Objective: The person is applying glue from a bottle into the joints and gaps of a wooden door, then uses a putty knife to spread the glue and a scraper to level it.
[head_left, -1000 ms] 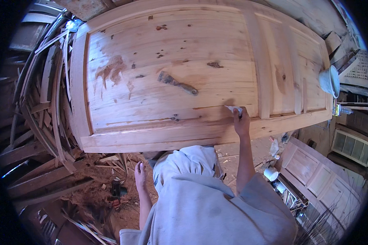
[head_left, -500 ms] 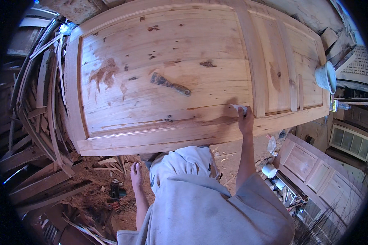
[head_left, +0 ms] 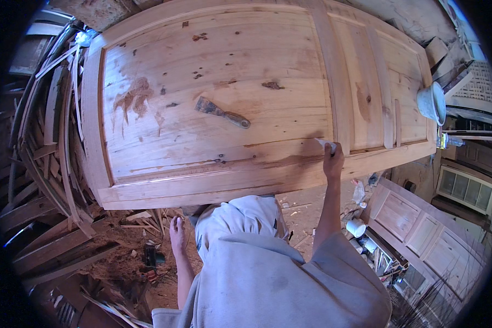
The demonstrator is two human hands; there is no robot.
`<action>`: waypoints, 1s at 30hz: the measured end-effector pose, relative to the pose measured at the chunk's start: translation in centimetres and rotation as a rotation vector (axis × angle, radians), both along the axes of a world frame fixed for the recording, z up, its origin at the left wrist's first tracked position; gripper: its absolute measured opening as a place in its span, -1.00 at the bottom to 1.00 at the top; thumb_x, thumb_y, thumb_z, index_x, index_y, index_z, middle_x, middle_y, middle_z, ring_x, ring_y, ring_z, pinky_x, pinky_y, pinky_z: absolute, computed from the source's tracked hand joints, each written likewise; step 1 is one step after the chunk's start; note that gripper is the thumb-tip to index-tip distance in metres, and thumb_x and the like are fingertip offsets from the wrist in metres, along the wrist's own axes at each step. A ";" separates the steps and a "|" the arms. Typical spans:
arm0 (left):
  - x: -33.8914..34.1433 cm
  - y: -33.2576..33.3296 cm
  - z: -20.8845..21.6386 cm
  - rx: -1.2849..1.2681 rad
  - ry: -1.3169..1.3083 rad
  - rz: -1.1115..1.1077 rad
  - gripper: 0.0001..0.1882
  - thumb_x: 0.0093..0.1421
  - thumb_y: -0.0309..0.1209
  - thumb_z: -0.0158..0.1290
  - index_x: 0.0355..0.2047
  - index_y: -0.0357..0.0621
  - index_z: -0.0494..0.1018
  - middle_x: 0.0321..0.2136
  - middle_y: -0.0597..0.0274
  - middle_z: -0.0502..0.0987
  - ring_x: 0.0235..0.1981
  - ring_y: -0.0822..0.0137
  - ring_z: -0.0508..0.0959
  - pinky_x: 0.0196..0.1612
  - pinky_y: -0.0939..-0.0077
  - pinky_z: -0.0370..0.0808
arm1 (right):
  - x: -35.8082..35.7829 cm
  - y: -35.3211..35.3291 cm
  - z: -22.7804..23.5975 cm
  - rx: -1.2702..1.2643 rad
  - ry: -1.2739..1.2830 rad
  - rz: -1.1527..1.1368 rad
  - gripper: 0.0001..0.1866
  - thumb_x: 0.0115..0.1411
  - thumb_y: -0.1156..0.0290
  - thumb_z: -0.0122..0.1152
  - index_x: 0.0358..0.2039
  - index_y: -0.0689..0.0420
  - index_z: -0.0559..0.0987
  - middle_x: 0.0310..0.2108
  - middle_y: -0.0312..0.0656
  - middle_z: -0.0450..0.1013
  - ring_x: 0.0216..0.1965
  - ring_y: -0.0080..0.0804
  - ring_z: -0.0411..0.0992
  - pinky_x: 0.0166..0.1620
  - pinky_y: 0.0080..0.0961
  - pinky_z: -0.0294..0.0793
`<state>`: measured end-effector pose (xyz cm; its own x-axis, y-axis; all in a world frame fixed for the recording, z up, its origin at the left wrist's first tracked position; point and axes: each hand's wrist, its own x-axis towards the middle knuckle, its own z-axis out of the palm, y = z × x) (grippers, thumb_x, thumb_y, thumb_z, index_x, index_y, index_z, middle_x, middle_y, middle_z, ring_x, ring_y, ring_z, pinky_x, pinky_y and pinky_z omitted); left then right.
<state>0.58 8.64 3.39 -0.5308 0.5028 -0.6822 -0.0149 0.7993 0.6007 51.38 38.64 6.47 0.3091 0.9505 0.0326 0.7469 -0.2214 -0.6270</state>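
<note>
A large panelled wooden door (head_left: 246, 49) lies flat in front of me, with dark knots and brown filler-like smears on its wood. At its near edge, right of the middle, my right hand (head_left: 333, 158) is closed around a small whitish sheet-like piece (head_left: 323, 143), whose exact kind I cannot make out. The piece is at the inner border of the big panel, its tip by the wood. My left hand (head_left: 177, 232) hangs low beside my body, off the door, its fingers loosely extended and holding nothing. A putty knife (head_left: 222, 112) rests on the big panel.
A pale bucket (head_left: 432, 104) stands at the door's right end, near a clear bottle (head_left: 451, 141). Wood scraps (head_left: 52, 158) are piled at the left. Lower right are another panelled door (head_left: 404, 213) and a white container (head_left: 356, 227). Sawdust (head_left: 115, 254) covers the floor.
My right hand, with the whitish piece, has shifted slightly right along the panel's near border. The whole view has drifted a little left. My left hand still hangs low.
</note>
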 end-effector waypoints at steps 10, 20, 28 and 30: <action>-0.7 -0.1 0.1 -0.003 -0.011 -0.049 -0.46 0.34 -0.08 -0.05 0.11 -0.29 0.33 -0.04 0.00 0.50 0.00 0.25 0.48 0.04 0.43 0.38 | 1.1 0.2 -0.5 0.030 -0.060 -0.016 -0.72 0.29 0.24 0.11 -0.26 0.24 0.46 -0.49 0.12 0.49 -0.47 -0.04 0.52 -0.44 -0.23 0.43; -0.5 0.3 0.1 0.003 0.020 -0.050 -0.44 0.34 -0.07 -0.05 0.12 -0.33 0.32 -0.07 0.02 0.50 -0.06 0.28 0.49 -0.01 0.44 0.41 | 1.4 0.5 0.0 0.084 -0.120 -0.032 -0.75 0.29 0.27 0.10 -0.32 0.24 0.42 -0.53 0.14 0.46 -0.49 0.07 0.49 -0.46 -0.19 0.41; -0.7 0.4 0.2 -0.041 -0.025 -0.058 -0.46 0.34 -0.08 -0.06 0.11 -0.30 0.33 -0.07 0.03 0.49 -0.08 0.28 0.49 -0.02 0.44 0.41 | 1.4 0.1 -0.5 0.159 -0.055 -0.055 -0.75 0.30 0.29 0.09 -0.35 0.25 0.43 -0.60 -0.05 0.43 -0.61 -0.30 0.40 -0.54 -0.28 0.34; -0.4 1.1 1.2 -0.015 0.049 -0.120 -0.46 0.34 -0.08 -0.06 0.12 -0.27 0.32 -0.05 0.05 0.48 -0.07 0.29 0.48 -0.03 0.45 0.42 | 1.9 -0.9 -1.3 -0.108 0.391 -0.363 -0.74 0.29 0.25 0.11 -0.32 0.23 0.46 -0.60 -0.27 0.39 -0.58 -0.57 0.32 -0.53 -0.47 0.29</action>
